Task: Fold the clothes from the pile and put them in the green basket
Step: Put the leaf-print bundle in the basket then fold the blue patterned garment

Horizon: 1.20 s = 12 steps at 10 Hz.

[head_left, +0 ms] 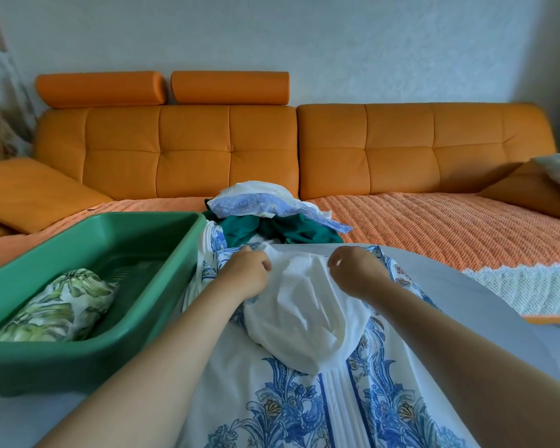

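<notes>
At the left, a green basket [94, 218] sits on the grey table [505, 324] with 1 folded leaf-print cloth [59, 305] inside. The left hand [246, 273] and the right hand [356, 270] each pinch the white cloth [304, 312], which lies on a blue-patterned garment [272, 405]. Just beyond, the pile [272, 215] rests on the orange sofa [401, 150], which stands against a pale wall [369, 43].

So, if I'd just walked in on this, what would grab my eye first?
Probably the big orange sofa across the back. Then, in the middle, the left hand and right hand each pinch white fabric lying on a blue-patterned garment. At the left, a green basket holds one folded leaf-print garment, with the clothes pile just behind the hands.
</notes>
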Each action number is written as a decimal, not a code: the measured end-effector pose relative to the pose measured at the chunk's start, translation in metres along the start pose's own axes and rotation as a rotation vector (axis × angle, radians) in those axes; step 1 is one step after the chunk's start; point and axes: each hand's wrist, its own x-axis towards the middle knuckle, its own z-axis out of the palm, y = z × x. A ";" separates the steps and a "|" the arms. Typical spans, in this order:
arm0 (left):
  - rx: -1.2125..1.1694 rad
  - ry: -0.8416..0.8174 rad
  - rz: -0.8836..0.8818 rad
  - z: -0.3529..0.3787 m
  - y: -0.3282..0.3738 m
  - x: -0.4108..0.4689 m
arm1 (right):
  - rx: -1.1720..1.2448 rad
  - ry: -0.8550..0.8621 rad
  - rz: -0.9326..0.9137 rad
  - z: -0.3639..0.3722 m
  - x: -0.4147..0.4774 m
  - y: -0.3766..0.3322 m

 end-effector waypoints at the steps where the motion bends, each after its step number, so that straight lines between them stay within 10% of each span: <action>1: 0.025 0.070 -0.036 0.009 0.005 0.025 | -0.170 -0.016 0.114 0.009 0.022 0.019; 4: 0.045 0.052 -0.077 0.048 -0.008 0.090 | -0.166 -0.180 0.165 0.022 0.081 0.024; 6: -0.897 0.389 -0.217 0.036 -0.003 0.119 | 0.969 -0.092 0.446 0.019 0.115 0.035; 7: -1.422 0.292 -0.410 0.033 -0.008 0.133 | 1.153 0.025 0.503 0.030 0.150 0.059; 10: -0.128 0.305 -0.092 0.030 -0.033 0.108 | 0.326 0.089 0.286 0.031 0.115 0.032; 12: 0.164 -0.059 -0.187 0.023 -0.011 0.067 | -0.145 0.034 -0.073 0.029 0.081 0.005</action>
